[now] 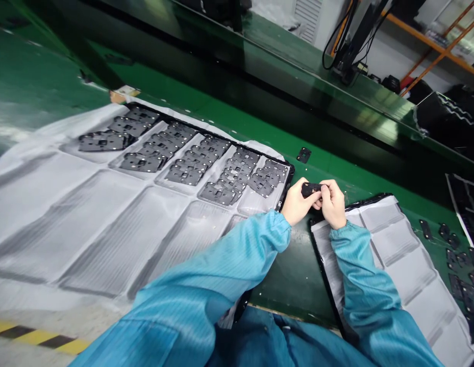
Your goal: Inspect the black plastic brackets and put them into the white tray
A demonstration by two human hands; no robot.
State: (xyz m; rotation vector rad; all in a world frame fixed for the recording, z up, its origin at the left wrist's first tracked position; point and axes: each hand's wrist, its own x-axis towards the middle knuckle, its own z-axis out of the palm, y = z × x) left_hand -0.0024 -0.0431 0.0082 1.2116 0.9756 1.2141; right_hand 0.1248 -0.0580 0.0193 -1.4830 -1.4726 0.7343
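Fingers of my left hand (296, 204) are pinching a small, dark, thin-edged part (309, 189), the thumb bending in below it and the index finger curling over its far left corner. My right hand (333, 204) is closing thumb and fingertips on the part's right end, so the piece is sitting directly between my two hands, above the green work surface (282, 285). Teal, elastic-cuffed sleeves (217, 260) are covering both my forearms.

Just beyond my hands, one loose, flat black plate with cut-out holes (303, 155) is lying on the green surface. Close by my left hand, a large, black-edged tray with a whitish, translucent lining (99, 219) is spreading away to the left; flat, dark grey plates with holes (186, 165) are overlapping in slanted rows along its far compartments. Under my right forearm, a second black-edged tray with pale grey compartments (407, 244) is resting at an angle. Farther right, small black plates (460, 285) are lying scattered. Behind everything, a long, dark, glossy raised bench (221, 66) is running across.
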